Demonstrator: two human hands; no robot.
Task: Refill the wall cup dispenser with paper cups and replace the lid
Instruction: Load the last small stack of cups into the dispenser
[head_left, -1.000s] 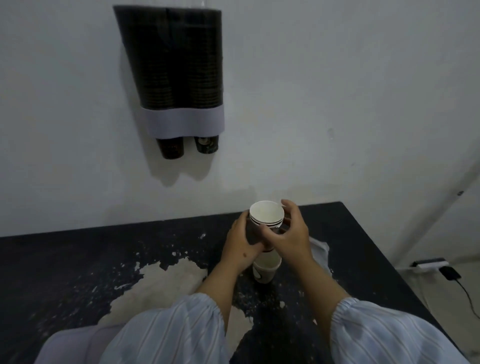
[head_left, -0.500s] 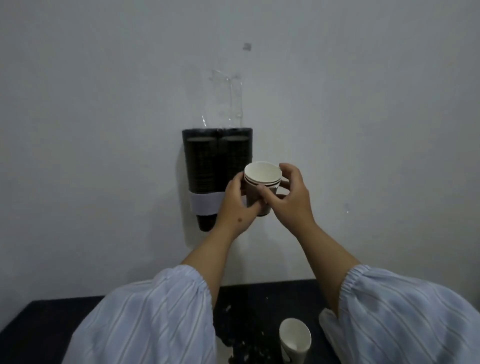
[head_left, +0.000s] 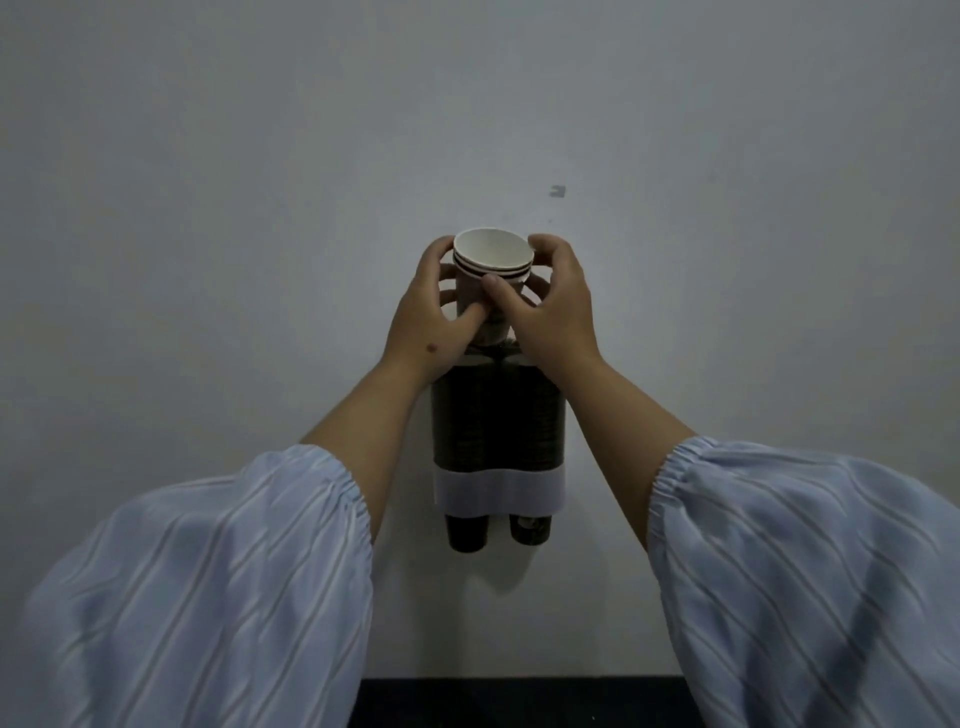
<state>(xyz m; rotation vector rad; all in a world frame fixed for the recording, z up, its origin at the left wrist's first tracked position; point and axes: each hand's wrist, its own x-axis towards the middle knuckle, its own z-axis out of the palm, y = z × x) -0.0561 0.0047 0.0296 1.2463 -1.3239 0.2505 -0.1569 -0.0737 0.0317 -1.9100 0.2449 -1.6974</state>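
dispenser (head_left: 497, 426) top: behind hands | cup stack (head_left: 491, 275) base: hidden | countertop (head_left: 519, 701): cut by bottom edge

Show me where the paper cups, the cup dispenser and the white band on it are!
paper cups (head_left: 493, 254), head view, inside of the top cup.
cup dispenser (head_left: 498, 421), head view, dark front of the tubes.
white band (head_left: 498, 493), head view, middle of the band.

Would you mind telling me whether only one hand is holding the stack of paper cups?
No, both the left hand and the right hand grip the stack of paper cups above the dispenser.
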